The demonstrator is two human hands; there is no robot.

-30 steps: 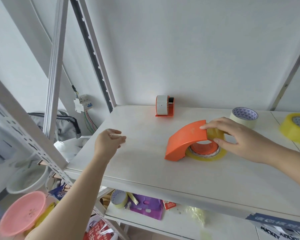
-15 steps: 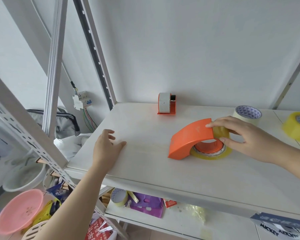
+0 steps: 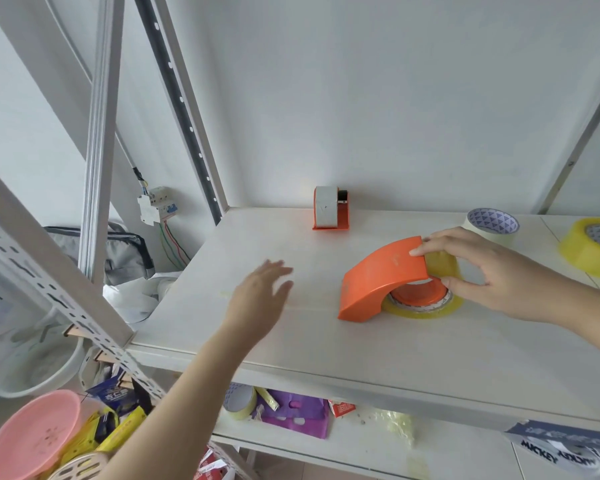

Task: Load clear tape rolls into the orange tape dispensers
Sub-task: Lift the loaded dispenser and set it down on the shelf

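An orange tape dispenser (image 3: 381, 278) lies on its side on the white shelf (image 3: 326, 334), with a clear yellowish tape roll (image 3: 423, 310) seated around its orange hub. My right hand (image 3: 485, 271) pinches the dispenser's curved cover and the roll's upper edge from the right. My left hand (image 3: 260, 299) hovers over the shelf to the left of the dispenser, fingers spread, blurred by motion and holding nothing. A second orange dispenser (image 3: 330, 208) stands upright at the back by the wall, loaded with a whitish roll.
A pale tape roll with a patterned core (image 3: 492, 226) and a yellow roll (image 3: 593, 245) sit at the back right. Metal rack posts (image 3: 97, 140) rise at left. The lower shelf (image 3: 361, 448) carries a tape roll and packets. Basins lie on the floor at left.
My left hand rose from resting near the shelf's front edge and moved right toward the dispenser. My right hand stayed on the dispenser and roll.
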